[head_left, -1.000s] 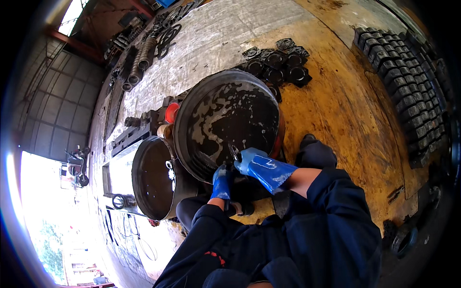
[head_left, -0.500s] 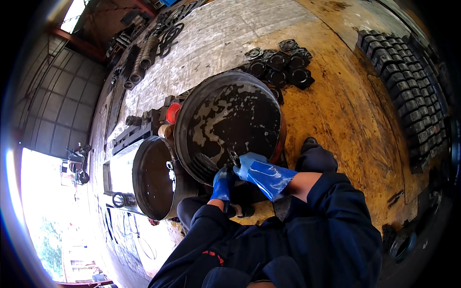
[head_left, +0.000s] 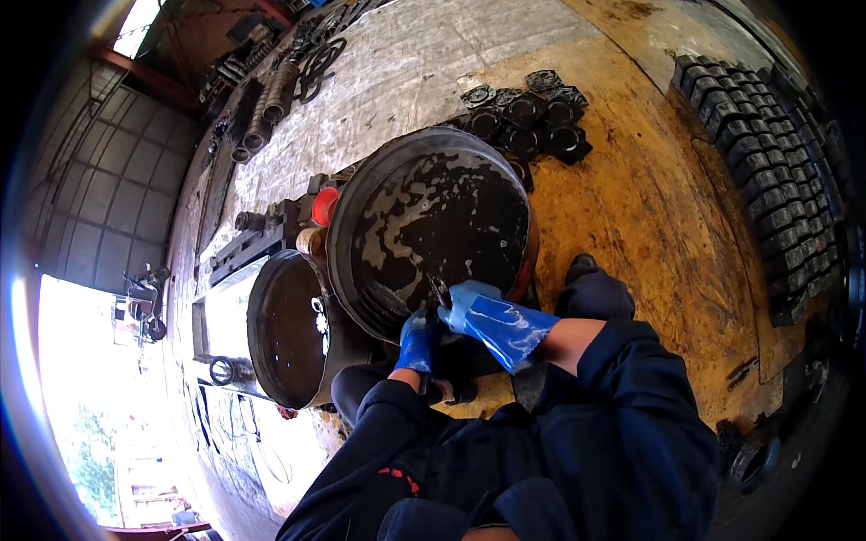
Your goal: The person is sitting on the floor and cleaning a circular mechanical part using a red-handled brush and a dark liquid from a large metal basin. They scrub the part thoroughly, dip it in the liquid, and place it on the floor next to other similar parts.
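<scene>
A large round tub of dark liquid, with pale foam patches on its surface, stands in front of me. Both my hands wear blue rubber gloves and meet at its near rim. My right hand is closed, and a thin greyish streaked thing sticks up at its fingertips, too blurred to name. Just left of it, my left hand is closed around something dark that the glove mostly hides. Dark curved ridges show inside the tub beside the left hand.
A second, smaller round tub stands left, close to the first. Between them are a red funnel-like cup and metal parts. Dark round parts lie piled beyond the tub. Rows of black blocks stand far right; metal cylinders lie far left.
The foam patches on the liquid have shifted and broken up. Both hands stay close together at the rim, with only slight movement.
</scene>
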Demonstrator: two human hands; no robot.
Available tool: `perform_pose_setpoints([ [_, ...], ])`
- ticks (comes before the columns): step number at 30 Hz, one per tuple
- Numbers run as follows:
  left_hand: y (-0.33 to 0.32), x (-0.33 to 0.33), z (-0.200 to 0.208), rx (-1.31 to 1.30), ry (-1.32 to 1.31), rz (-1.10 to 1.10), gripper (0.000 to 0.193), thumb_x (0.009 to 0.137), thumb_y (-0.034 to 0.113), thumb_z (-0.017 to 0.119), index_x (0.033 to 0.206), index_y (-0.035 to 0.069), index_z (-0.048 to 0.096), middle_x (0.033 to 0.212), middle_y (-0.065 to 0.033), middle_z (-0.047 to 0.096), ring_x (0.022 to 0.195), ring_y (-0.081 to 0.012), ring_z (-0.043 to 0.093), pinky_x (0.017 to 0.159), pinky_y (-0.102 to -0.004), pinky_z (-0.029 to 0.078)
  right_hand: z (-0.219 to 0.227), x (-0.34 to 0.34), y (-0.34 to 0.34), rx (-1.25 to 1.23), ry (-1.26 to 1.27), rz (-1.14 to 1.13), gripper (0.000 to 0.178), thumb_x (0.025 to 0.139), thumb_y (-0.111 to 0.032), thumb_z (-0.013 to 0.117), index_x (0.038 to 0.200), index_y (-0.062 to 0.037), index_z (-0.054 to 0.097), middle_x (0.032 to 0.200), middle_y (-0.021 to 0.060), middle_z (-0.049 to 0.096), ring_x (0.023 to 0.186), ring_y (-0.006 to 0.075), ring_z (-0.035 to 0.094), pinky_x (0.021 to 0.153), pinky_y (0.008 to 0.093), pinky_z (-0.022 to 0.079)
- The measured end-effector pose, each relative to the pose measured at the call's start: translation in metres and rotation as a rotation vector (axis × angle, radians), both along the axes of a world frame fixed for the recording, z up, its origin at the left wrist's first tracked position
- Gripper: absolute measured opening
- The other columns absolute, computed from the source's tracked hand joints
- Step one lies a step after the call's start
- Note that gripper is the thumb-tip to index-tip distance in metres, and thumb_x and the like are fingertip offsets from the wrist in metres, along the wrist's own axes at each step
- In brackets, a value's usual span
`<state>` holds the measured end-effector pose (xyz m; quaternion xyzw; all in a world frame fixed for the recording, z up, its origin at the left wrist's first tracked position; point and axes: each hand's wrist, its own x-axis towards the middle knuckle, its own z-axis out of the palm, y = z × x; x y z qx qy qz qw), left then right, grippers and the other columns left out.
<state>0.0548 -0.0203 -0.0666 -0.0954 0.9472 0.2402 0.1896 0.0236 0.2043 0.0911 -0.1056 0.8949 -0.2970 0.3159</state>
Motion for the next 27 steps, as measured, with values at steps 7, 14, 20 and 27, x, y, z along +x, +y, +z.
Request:
perform_pose_setpoints([
  [7, -0.036, 0.006, -0.042, 0.453, 0.018, 0.222, 0.033, 0.087, 0.035, 0.062, 0.107, 0.010, 0.073, 0.115, -0.0164, 0.069, 0.110, -0.0346, 0.063, 0.092, -0.0429, 0.051, 0.003, 0.002, -0.007, 0.006, 0.017, 0.024, 0.047, 0.092, -0.048, 0.058, 0.114, -0.0082, 0.069, 0.107, 0.0141, 0.072, 0.102, 0.0312, 0.069, 0.090, 0.0410, 0.054],
  [14, -0.032, 0.001, -0.044, 0.475, -0.009, 0.209, 0.031, 0.085, 0.034, 0.065, 0.105, 0.012, 0.074, 0.112, -0.0169, 0.070, 0.109, -0.0347, 0.064, 0.090, -0.0440, 0.052, -0.001, 0.002, -0.005, 0.011, 0.049, 0.023, 0.045, 0.092, -0.047, 0.058, 0.112, -0.0082, 0.070, 0.107, 0.0136, 0.072, 0.101, 0.0307, 0.069, 0.090, 0.0407, 0.055],
  [20, -0.029, 0.006, -0.039, 0.524, 0.014, 0.242, 0.032, 0.085, 0.034, 0.064, 0.106, 0.011, 0.074, 0.113, -0.0171, 0.069, 0.109, -0.0350, 0.064, 0.090, -0.0441, 0.052, 0.002, 0.002, -0.005, -0.003, 0.030, 0.023, 0.045, 0.092, -0.047, 0.059, 0.111, -0.0075, 0.070, 0.105, 0.0141, 0.072, 0.100, 0.0308, 0.070, 0.089, 0.0408, 0.055],
  [27, -0.025, -0.003, -0.032, 0.284, -0.109, 0.095, 0.035, 0.086, 0.036, 0.063, 0.106, 0.010, 0.073, 0.113, -0.0176, 0.069, 0.110, -0.0347, 0.064, 0.091, -0.0442, 0.051, 0.006, 0.002, -0.002, 0.000, 0.030, 0.028, 0.047, 0.092, -0.047, 0.059, 0.113, -0.0062, 0.069, 0.106, 0.0149, 0.072, 0.102, 0.0310, 0.069, 0.090, 0.0410, 0.055],
])
